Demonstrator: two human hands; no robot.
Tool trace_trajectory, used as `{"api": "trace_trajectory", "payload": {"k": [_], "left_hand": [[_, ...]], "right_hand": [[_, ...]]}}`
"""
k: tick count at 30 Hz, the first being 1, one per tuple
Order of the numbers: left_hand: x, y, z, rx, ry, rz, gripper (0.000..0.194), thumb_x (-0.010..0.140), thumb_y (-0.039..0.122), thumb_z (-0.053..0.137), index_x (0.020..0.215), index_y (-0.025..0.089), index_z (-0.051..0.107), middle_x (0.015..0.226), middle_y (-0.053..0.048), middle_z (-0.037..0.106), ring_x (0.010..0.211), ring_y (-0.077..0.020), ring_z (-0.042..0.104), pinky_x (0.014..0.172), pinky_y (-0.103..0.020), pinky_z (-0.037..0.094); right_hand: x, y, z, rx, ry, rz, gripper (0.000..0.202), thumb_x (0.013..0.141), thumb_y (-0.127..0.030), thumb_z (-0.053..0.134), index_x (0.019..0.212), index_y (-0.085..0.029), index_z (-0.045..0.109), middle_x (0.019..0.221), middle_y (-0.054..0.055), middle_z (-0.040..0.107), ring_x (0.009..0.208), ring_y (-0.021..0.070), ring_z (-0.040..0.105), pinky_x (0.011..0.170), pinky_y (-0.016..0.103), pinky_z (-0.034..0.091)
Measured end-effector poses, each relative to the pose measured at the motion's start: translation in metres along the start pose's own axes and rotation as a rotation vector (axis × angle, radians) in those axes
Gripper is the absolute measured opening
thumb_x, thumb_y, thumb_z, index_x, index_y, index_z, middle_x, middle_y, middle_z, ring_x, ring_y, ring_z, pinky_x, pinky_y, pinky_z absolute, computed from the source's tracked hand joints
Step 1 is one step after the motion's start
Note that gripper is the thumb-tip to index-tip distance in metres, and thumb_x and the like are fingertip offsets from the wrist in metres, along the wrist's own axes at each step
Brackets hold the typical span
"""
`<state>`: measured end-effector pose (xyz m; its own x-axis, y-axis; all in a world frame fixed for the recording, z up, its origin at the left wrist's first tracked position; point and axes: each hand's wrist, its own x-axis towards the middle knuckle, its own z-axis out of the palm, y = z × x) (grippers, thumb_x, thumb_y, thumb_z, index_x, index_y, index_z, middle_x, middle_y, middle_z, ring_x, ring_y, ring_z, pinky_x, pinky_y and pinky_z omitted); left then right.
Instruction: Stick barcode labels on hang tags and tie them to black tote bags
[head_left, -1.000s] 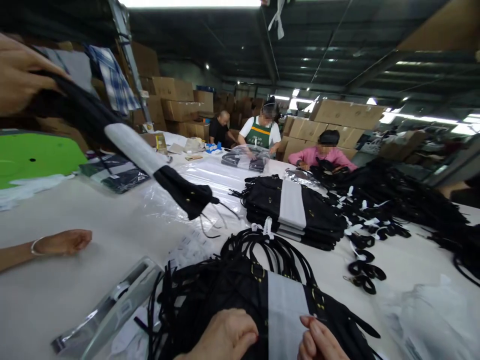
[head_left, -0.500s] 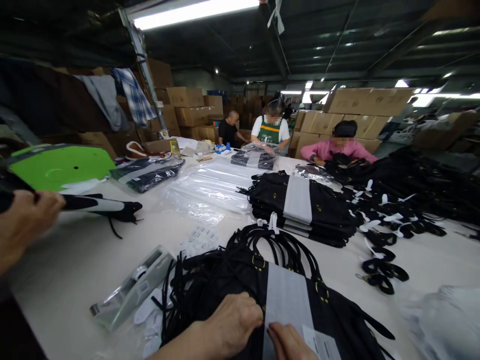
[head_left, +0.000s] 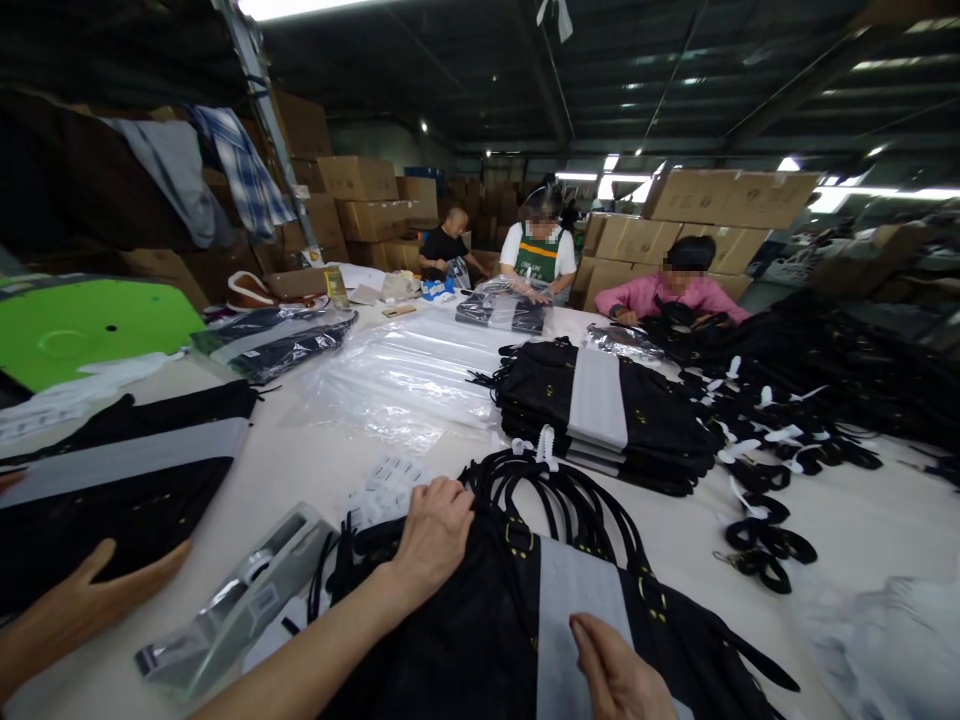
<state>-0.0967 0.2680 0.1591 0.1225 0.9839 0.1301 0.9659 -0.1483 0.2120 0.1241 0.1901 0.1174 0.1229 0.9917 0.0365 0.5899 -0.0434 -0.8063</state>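
Note:
A black bag [head_left: 465, 610] with a grey band [head_left: 581, 590] round its middle lies in front of me, its looped handles [head_left: 600, 495] toward the far side. My left hand [head_left: 437, 530] is closed on the bag's upper left part, near the thin black straps. Over the grey band, my right hand [head_left: 619, 665] has its thumb and fingers pressed together; what they hold, if anything, is hidden. Left of the bag is a tape dispenser [head_left: 240, 600], and small white labels [head_left: 386, 490] lie behind it.
Another person's hands [head_left: 97, 600] touch a banded black bag [head_left: 195, 480] at left. Banded bags [head_left: 532, 395] are stacked beyond mine. Clear plastic sleeves [head_left: 405, 375], black straps [head_left: 757, 530] and a white plastic bag [head_left: 892, 640] lie around. Three people sit or stand across the table [head_left: 847, 510].
My left hand has moved up and left from the grey band to the bag's upper left. My right hand has shifted slightly right and up. At left, the neighbour's banded bag now lies flatter and nearer.

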Motion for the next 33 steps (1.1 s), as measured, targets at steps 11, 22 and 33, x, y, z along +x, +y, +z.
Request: {"api": "trace_trajectory", "payload": {"k": [11, 22, 33], "left_hand": [[-0.013, 0.024, 0.01, 0.016, -0.164, 0.903, 0.013, 0.069, 0.019, 0.051, 0.08, 0.013, 0.054, 0.088, -0.01, 0.058, 0.093, -0.0237, 0.047, 0.096, -0.045, 0.026], [-0.056, 0.028, 0.003, 0.057, -0.592, 0.444, 0.017, 0.079, 0.012, 0.045, 0.083, 0.014, 0.061, 0.075, -0.009, 0.063, 0.065, -0.0209, 0.058, 0.059, -0.03, 0.043], [0.036, 0.03, 0.036, -0.483, -0.364, -0.13, 0.031, 0.062, 0.001, 0.045, 0.079, 0.014, 0.067, 0.082, -0.003, 0.064, 0.071, -0.013, 0.058, 0.062, -0.021, 0.045]], "right_hand": [[0.02, 0.004, -0.011, -0.33, -0.144, -0.126, 0.036, 0.086, -0.039, 0.034, 0.093, -0.019, 0.064, 0.087, 0.006, 0.071, 0.077, 0.019, 0.067, 0.065, 0.023, 0.051], [0.036, -0.014, 0.005, -0.72, -0.246, -0.319, 0.028, 0.088, -0.019, 0.032, 0.08, -0.021, 0.058, 0.072, 0.001, 0.068, 0.062, 0.016, 0.066, 0.051, 0.023, 0.044], [0.066, -0.055, 0.01, -0.971, -0.441, -0.268, 0.032, 0.077, 0.001, 0.032, 0.077, -0.014, 0.061, 0.068, 0.011, 0.067, 0.064, 0.0233, 0.066, 0.049, 0.027, 0.034]]}}
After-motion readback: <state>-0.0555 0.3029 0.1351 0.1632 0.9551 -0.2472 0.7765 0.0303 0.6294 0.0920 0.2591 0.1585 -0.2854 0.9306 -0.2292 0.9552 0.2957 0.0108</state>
